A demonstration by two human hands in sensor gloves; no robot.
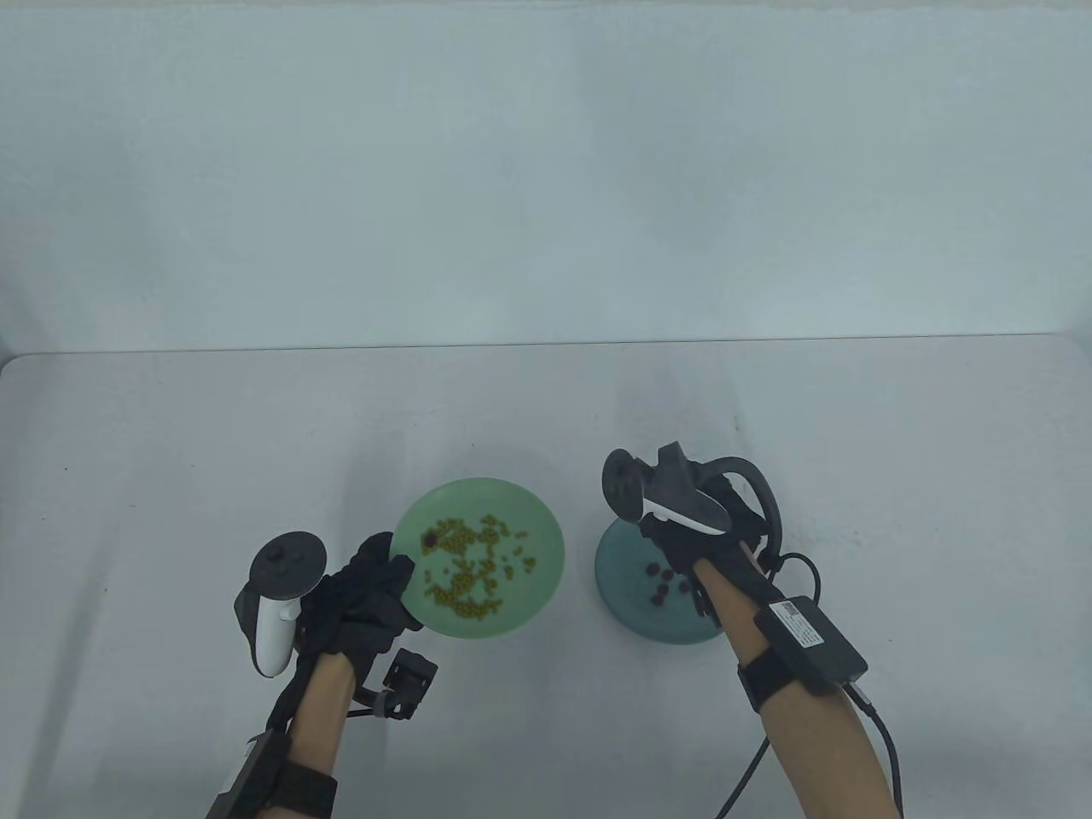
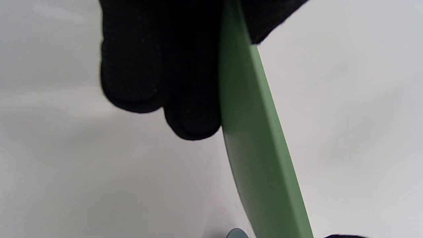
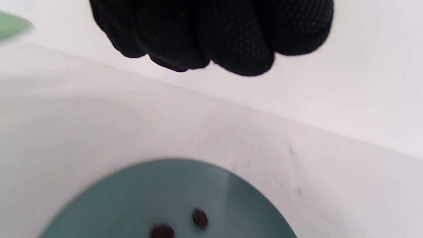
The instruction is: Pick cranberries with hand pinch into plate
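I am holding the green plate (image 1: 546, 546) by its eight-o'clock rim, my left hand (image 1: 363, 597) clamped on it, fingers (image 2: 191, 99) beneath; it appears lifted off the desk (image 1: 171, 478). One dark cranberry (image 1: 431, 538) is lying among yellow beans (image 1: 469, 572) at ten o'clock. My right hand (image 1: 682, 537) is hovering over the teal plate (image 1: 614, 589), fingers bunched together; whether they are pinching anything, I cannot tell. Several cranberries (image 1: 661, 589) are resting there. Risks: tilting the green plate, I judge, could spill beans; pinching blind could take a bean instead.
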